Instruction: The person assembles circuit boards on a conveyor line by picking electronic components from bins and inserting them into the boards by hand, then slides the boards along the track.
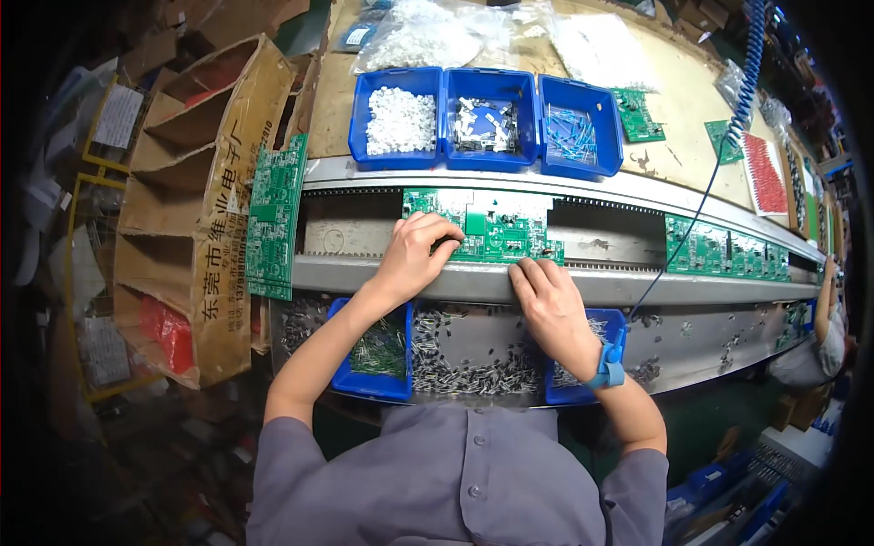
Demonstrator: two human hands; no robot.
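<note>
Conveyor rail (pixel 637 193) carries circuit board (pixel 492 232) under both hands, seemingly pressing.

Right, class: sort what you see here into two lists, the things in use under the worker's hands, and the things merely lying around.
In use:
left hand and right hand, both on the green board on the conveyor
near trays of parts

Lying about:
cardboard boxes
spare board at left
plastic bags
red strip sheet
</note>
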